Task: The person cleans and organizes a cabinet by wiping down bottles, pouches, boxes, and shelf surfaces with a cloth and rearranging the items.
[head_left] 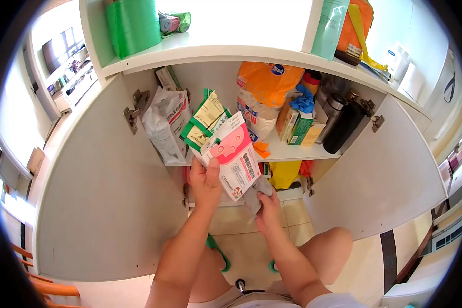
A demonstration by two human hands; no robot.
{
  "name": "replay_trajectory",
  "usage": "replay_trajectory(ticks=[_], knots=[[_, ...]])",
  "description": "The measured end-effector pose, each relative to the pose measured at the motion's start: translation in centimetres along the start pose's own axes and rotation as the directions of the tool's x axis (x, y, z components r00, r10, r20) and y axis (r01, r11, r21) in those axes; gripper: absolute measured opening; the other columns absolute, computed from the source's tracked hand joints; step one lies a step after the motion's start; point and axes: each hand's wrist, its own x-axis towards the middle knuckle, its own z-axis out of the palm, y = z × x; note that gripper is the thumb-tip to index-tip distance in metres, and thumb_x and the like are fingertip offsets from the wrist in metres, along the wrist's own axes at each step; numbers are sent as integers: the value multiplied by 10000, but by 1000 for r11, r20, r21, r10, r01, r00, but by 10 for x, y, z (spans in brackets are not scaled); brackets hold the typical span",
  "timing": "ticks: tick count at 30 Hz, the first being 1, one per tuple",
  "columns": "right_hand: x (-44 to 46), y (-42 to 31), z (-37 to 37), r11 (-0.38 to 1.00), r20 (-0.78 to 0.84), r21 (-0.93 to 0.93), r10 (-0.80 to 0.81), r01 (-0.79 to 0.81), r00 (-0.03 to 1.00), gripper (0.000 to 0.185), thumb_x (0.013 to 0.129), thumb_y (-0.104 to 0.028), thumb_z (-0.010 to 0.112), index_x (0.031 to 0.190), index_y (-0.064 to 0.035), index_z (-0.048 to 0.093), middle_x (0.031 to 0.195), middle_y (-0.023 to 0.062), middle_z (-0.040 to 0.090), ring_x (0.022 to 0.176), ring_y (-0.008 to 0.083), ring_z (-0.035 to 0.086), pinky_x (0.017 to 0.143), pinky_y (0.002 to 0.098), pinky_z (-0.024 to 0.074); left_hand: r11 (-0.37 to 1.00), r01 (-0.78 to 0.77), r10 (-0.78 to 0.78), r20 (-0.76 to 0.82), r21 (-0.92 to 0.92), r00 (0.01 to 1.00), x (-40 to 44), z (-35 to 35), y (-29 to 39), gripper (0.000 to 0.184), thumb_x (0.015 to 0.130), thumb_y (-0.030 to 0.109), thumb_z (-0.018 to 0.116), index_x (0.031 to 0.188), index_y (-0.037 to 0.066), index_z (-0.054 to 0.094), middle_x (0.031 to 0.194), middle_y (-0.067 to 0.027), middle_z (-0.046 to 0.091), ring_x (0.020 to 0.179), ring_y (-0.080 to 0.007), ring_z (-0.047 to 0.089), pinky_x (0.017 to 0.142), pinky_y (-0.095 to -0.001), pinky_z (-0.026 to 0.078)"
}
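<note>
My left hand [206, 180] grips a white and pink box [236, 169] by its left edge, thumb on the front. Printed text and a QR code show on the box. Green and cream packets [204, 122] stick out behind its top edge; whether they are in the same grip is hidden. A grey cloth [256, 194] is pinched in my right hand [268, 210], against the box's lower right corner. Both hands are in front of the open cabinet's shelf [287, 152].
Cabinet doors stand open at left [102, 190] and right [380, 174]. On the shelf are a white plastic bag [167, 126], stacked paper cups [262, 120], an orange package [269, 77], a green and white box [300, 128] and a black bottle [345, 127]. A yellow bag [284, 174] lies below.
</note>
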Motion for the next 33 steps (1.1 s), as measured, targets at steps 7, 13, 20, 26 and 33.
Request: replay_trajectory(ticks=[7, 13, 20, 26, 33], knots=[[-5, 10, -1, 985, 178, -51, 174, -168, 969, 415, 809, 67, 536, 1208, -25, 472, 1131, 108, 591, 987, 200, 616, 835, 327, 521, 996, -94, 94, -35, 5, 995, 3, 8, -6, 390, 943, 286, 560, 1158, -32, 492, 1117, -99, 579, 984, -134, 534, 889, -286, 418], [-21, 18, -10, 969, 256, -212, 178, -124, 950, 403, 791, 86, 550, 1173, -35, 506, 1054, 72, 625, 956, 162, 609, 835, 291, 494, 963, -182, 200, -75, 198, 977, 7, 4, 3, 364, 962, 258, 547, 1181, -27, 485, 1121, -94, 582, 978, -131, 533, 881, -283, 427], [-23, -38, -20, 978, 110, -204, -10, 33, 994, 359, 768, 103, 547, 1097, -40, 539, 1027, 48, 622, 937, 139, 596, 822, 268, 477, 968, -187, 220, -207, 164, 953, 34, 13, 2, 303, 970, 199, 539, 1186, -11, 504, 1092, -83, 594, 968, -119, 536, 865, -271, 431], [-23, -84, -23, 952, 156, -253, -134, 171, 979, 285, 787, 101, 547, 1038, -35, 545, 992, 36, 613, 929, 129, 577, 843, 265, 451, 952, -126, 187, -205, 277, 961, 58, 36, -16, 308, 934, 203, 601, 1137, -17, 531, 1000, -62, 581, 896, -130, 547, 801, -270, 445], [-15, -100, -34, 931, 126, -304, -171, 202, 977, 272, 786, 102, 552, 1022, -33, 544, 987, 33, 612, 922, 123, 571, 841, 266, 448, 919, -157, 198, -81, 361, 977, 94, 43, -62, 406, 942, 197, 573, 1259, -34, 473, 1126, -131, 564, 1035, -211, 548, 918, -319, 419]])
